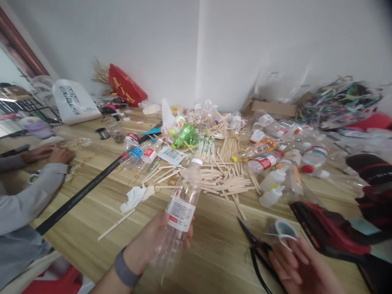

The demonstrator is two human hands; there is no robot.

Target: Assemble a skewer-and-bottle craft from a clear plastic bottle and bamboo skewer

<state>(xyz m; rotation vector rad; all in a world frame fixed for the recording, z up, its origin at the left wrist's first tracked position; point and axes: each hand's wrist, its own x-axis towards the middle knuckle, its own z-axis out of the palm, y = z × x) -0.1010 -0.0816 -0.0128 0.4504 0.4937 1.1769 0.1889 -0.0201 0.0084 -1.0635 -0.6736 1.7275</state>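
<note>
My left hand is wrapped around a clear plastic bottle with a white cap and a white-and-red label. The bottle leans over the table, cap pointing away from me, its lower end blurred. At the lower right, my right hand has its fingers curled at a thin white looped strip, which seems to be held in them. Just beyond those fingers is a grey-white roll, possibly tape. Black-handled scissors lie beside this hand, blades pointing away and partly hidden by it.
Wooden sticks are heaped mid-table, with several plastic bottles behind and to the right. A red-and-black tool sits at right. A long black bar crosses the left side, near another person's hands. A crumpled tissue lies near the sticks.
</note>
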